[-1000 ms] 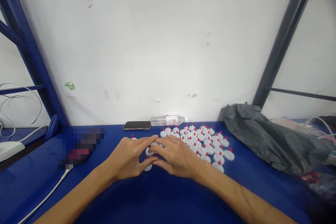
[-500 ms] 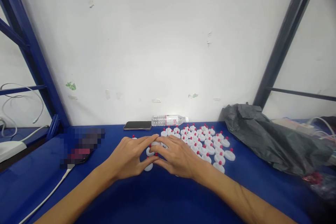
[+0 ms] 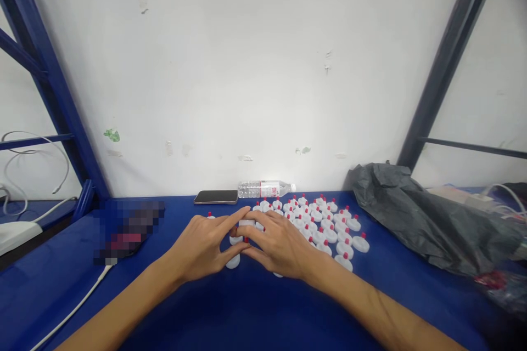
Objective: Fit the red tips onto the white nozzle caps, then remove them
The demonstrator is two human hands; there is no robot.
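Note:
Between the fingertips of my left hand (image 3: pixel 206 244) and my right hand (image 3: pixel 278 241) is a small round white cap (image 3: pixel 247 222) with a red tip. Its white part faces up, and the red tip (image 3: pixel 246 239) shows below it, near the thumbs. Both hands are closed round it, index fingers above and thumbs meeting below. One like cap (image 3: pixel 233 261) lies on the blue table under my left fingers, and another (image 3: pixel 236 240) sits partly hidden behind them. My right hand covers part of a large group of white caps (image 3: pixel 327 224) with red tips standing upright.
A plastic bottle (image 3: pixel 263 189) lies along the wall, beside a dark phone (image 3: pixel 216 197). To the right spreads a grey plastic bag (image 3: pixel 411 219). At the left are a blurred dark device (image 3: pixel 132 230) and its white cable (image 3: pixel 78 307). Blue table (image 3: pixel 255 318) extends in front.
Both hands stay almost in place. The cap between them shows slightly more of its white part and red tip, after a small shift of the fingers.

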